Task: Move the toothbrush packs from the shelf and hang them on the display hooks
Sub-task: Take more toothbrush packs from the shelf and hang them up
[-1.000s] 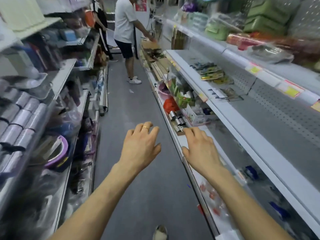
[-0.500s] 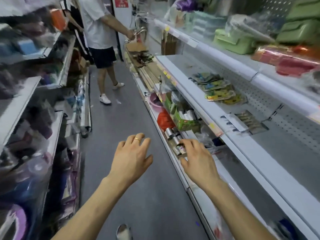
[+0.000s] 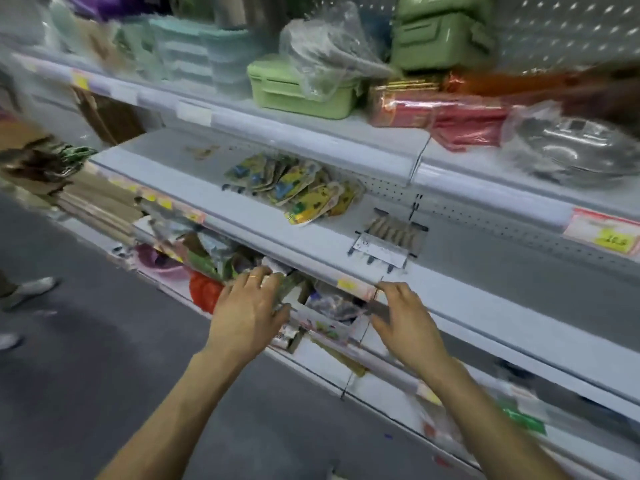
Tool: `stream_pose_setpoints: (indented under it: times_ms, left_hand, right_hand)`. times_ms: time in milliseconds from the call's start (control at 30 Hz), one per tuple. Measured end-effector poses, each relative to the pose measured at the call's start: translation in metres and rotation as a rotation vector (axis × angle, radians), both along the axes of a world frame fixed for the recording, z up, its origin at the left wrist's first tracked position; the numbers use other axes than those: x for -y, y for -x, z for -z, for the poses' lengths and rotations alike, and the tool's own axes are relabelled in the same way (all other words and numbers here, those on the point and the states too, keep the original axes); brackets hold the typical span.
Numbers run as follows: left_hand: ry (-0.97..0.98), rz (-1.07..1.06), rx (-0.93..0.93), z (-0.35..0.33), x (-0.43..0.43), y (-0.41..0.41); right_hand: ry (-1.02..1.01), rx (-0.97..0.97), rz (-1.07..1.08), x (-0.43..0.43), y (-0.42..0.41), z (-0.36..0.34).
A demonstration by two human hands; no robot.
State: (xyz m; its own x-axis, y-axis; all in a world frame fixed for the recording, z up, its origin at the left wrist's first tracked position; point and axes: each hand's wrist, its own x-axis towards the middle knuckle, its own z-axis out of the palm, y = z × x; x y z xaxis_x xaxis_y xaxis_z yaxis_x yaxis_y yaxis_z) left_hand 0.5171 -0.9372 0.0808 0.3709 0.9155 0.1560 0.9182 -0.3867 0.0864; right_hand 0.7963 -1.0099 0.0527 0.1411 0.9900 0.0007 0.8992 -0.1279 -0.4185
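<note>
Both hands have come forward and up to the shelf front since the earlier frame, and the view has swung right to face the shelving. Left hand hovers over the clutter on the lower shelf, fingers spread and straight, holding nothing; contact with the goods can't be told through the blur. Right hand is at the front rail of the middle shelf, loosely curled, nothing gripped.

Toothbrush pack lies flat on the middle shelf, just beyond the right hand, not yet touched. A fanned pile of colourful packs lies further left on the same shelf; contents too blurred to read. Hook sticks out of the pegboard just behind the toothbrush pack.

Step is judged to be the reach, with nothing hung yet.

Risks:
- The pack lies flat and slick, so a hurried pinch could slide it back against the pegboard.
- The left hand could knock the loose clutter off the lower shelf.
- The hook is thin, so a tilted pack could miss it with its hang hole.
</note>
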Motion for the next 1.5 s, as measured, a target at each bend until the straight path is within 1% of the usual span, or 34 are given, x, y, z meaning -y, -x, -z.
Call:
stream_pose_setpoints:
  times_ms: [100, 200, 333, 467, 533, 600, 667, 767, 933, 1033, 1133, 1233, 1300, 1400, 1500]
  left_hand:
    - [0.029, 0.064, 0.005, 0.017, -0.055, -0.019]
    - [0.108, 0.085, 0.016, 0.028, -0.098, -0.033]
    - [0.172, 0.138, 0.016, 0.037, -0.146, -0.038]
    - [0.225, 0.148, 0.008, 0.046, -0.191, -0.033]
    - [0.229, 0.178, 0.015, 0.052, -0.214, -0.029]
    - [0.231, 0.202, 0.017, 0.059, -0.239, -0.026]
    - [0.267, 0.218, 0.001, 0.064, -0.258, -0.023]
    - [0.272, 0.260, -0.005, 0.072, -0.283, -0.021]
    - [0.324, 0.283, -0.049, 0.079, -0.325, -0.033]
    - [0.342, 0.271, -0.082, 0.082, -0.345, -0.048]
    - [0.365, 0.268, -0.069, 0.087, -0.359, -0.060]
    - [0.319, 0.278, -0.120, 0.096, -0.369, -0.069]
    - [0.306, 0.268, -0.123, 0.101, -0.372, -0.073]
    - [0.308, 0.257, -0.096, 0.107, -0.375, -0.081]
    - [0.314, 0.256, -0.045, 0.108, -0.379, -0.085]
  right_hand:
    - [-0.011, -0.125, 0.148, -0.036, -0.025, 0.015]
    - [-0.012, -0.219, 0.302, -0.078, -0.048, 0.032]
    - [0.002, -0.277, 0.505, -0.127, -0.067, 0.047]
    - [0.112, -0.293, 0.661, -0.164, -0.074, 0.058]
    - [0.145, -0.266, 0.703, -0.175, -0.073, 0.065]
    - [0.175, -0.198, 0.748, -0.184, -0.067, 0.066]
    - [0.218, -0.152, 0.792, -0.187, -0.056, 0.064]
    - [0.233, -0.120, 0.853, -0.193, -0.043, 0.062]
    - [0.211, -0.191, 0.986, -0.203, -0.036, 0.063]
    - [0.251, -0.217, 1.062, -0.213, -0.034, 0.061]
    - [0.296, -0.251, 1.137, -0.224, -0.037, 0.057]
    - [0.310, -0.278, 1.164, -0.232, -0.043, 0.056]
    - [0.319, -0.308, 1.177, -0.235, -0.046, 0.055]
    - [0.354, -0.340, 1.198, -0.234, -0.056, 0.052]
    - [0.328, -0.435, 1.210, -0.229, -0.067, 0.051]
